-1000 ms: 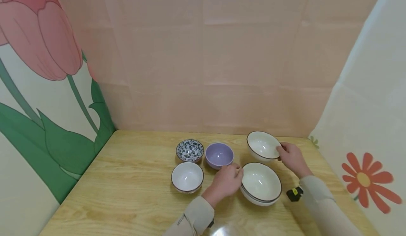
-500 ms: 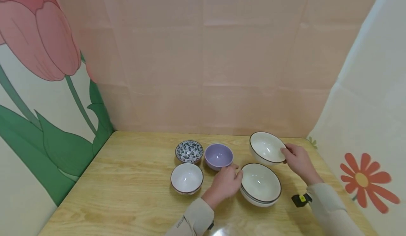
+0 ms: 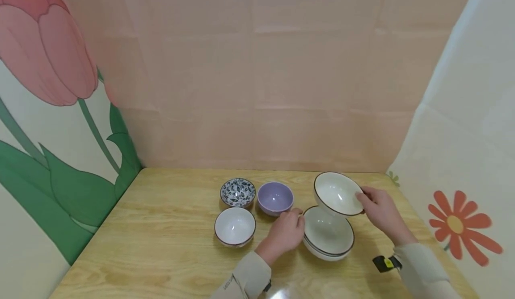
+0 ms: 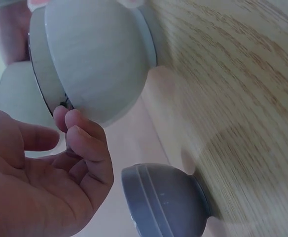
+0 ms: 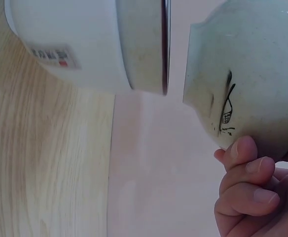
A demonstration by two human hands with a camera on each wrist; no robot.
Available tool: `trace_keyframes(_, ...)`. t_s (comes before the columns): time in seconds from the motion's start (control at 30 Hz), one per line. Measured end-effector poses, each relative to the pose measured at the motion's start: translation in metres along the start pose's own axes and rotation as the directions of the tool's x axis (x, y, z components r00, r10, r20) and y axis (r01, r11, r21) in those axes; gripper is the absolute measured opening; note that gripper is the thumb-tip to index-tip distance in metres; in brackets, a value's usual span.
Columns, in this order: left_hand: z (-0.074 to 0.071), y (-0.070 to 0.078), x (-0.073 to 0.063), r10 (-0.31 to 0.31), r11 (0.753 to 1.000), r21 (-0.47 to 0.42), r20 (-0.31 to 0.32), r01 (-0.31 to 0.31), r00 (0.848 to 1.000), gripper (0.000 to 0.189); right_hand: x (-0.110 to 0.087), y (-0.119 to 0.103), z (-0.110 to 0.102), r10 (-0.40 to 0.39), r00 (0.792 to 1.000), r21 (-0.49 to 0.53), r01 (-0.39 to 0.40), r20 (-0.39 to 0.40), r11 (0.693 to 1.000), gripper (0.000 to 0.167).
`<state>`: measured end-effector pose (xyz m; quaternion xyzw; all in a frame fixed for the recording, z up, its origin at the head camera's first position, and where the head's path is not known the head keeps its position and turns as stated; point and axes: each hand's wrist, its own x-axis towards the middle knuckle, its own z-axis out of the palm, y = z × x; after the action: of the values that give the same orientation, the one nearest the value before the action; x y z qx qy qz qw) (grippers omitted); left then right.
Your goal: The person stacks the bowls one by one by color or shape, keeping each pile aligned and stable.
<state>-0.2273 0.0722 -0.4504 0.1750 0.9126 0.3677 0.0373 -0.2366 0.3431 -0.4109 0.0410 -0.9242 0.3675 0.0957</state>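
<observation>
My right hand (image 3: 381, 210) pinches the rim of a white bowl (image 3: 335, 192) with a dark brown edge. This bowl is tilted and hangs over the back of two nested cream bowls (image 3: 327, 232); in the right wrist view a dark drawn mark shows on its outside (image 5: 252, 84). At the left rim of the nested pair, my left hand (image 3: 283, 232) has its fingers curled. In the left wrist view its fingertips (image 4: 87, 140) sit right at the rim of the upper nested bowl (image 4: 43, 64), with the thumb on the opening side.
Left of the stack stand a purple bowl (image 3: 275, 198), a dark floral-patterned bowl (image 3: 238, 192) and a white bowl with a brown rim (image 3: 235, 226). They rest on a wooden table (image 3: 161, 241). A pink backdrop (image 3: 253, 75) rises behind, with floral panels at both sides.
The bowl in my right hand has first moved right, then nearer to me and over the nested bowls. My left hand stays at the stack's rim.
</observation>
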Motion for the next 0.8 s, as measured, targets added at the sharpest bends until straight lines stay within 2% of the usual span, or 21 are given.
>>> trace_keyframes(0.13,-0.001,-0.002,0.001,0.004,0.999,-0.035,-0.006,-0.005,1.000,0.037,-0.007,-0.004,0.001,0.011,1.000,-0.002,-0.011,0.018,1.000,0.044)
trace_keyframes(0.3,-0.007,0.000,0.000,0.052,0.997,-0.051,-0.052,-0.054,0.997,0.037,-0.016,-0.007,0.003,0.010,0.999,-0.011,-0.010,0.031,1.000,0.044)
trace_keyframes(0.53,-0.017,0.007,-0.002,0.051,0.992,-0.117,-0.045,-0.056,0.998,0.044,-0.024,-0.008,0.008,0.013,0.999,0.002,-0.013,0.034,1.000,0.043)
trace_keyframes(0.67,-0.017,0.011,-0.003,0.072,0.992,-0.104,-0.061,-0.078,0.996,0.052,-0.029,-0.010,0.011,0.009,0.999,0.020,-0.010,0.045,1.000,0.042)
trace_keyframes(0.8,-0.018,0.013,-0.003,0.078,0.991,-0.105,-0.045,-0.082,0.996,0.058,-0.032,-0.011,0.015,0.006,0.998,0.046,-0.009,0.055,0.999,0.041)
